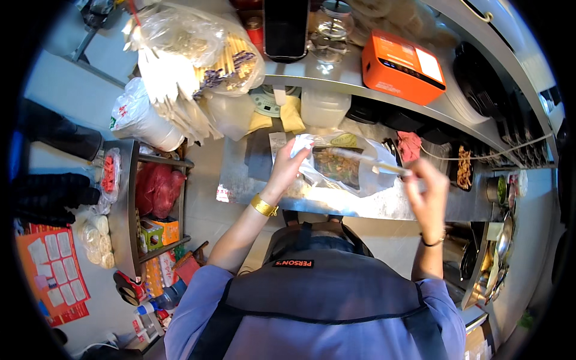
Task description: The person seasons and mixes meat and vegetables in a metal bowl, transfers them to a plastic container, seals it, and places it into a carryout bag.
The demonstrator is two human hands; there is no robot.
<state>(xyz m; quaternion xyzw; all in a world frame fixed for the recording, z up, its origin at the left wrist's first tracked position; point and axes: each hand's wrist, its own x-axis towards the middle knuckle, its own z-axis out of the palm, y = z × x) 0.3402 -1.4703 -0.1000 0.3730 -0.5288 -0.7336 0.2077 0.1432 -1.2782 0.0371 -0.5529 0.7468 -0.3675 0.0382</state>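
A clear plastic bag (382,150) lies on the steel counter (243,198) with a dark takeaway container of cooked food (337,166) inside it. My left hand (290,164) grips the bag's bunched white edge at its left side. To the right, my right hand (425,184) is closed around the end of a pale, slender stick-like item (382,167), blurred, that extends left over the bag; whether it is wrapped chopsticks I cannot tell. A printed paper slip (276,144) lies beside my left hand.
Above the counter, a steel shelf (288,69) holds a phone (285,29), a glass jar (333,22), an orange label printer (402,67) and bagged chopsticks (231,58). A pink cloth (408,146) and a black tray of shredded food (463,168) are at the right.
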